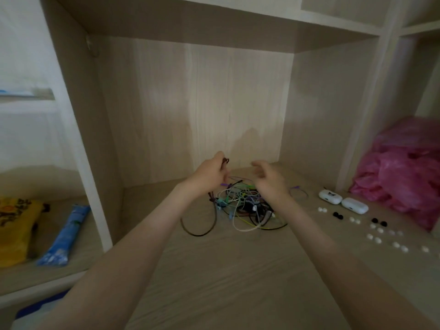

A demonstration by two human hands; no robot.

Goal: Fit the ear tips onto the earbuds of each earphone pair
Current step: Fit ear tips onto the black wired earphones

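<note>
The tangled pile of wired earphones (pixel 245 206) sits mid-desk, apparently still unsorted. The left hand (pixel 209 177) pinches a dark cord end (pixel 225 161) lifted from it; the right hand (pixel 269 178) hovers loose-fingered, grasping nothing. The loose ear tips (pixel 376 231) lie in rows to the right, none visibly fitted.

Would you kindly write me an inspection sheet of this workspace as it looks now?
Surface: pale wooden desk inside a shelf alcove.
Job's things: loose ear tips, white and black, at right.
Clutter: two white charging cases; pink plastic bag.
Grippers: left hand pinches a dark earphone cord; right hand open, empty.
Cables: tangled earphone pile.
Surroundings: yellow bag and blue packet on the left shelf.
</note>
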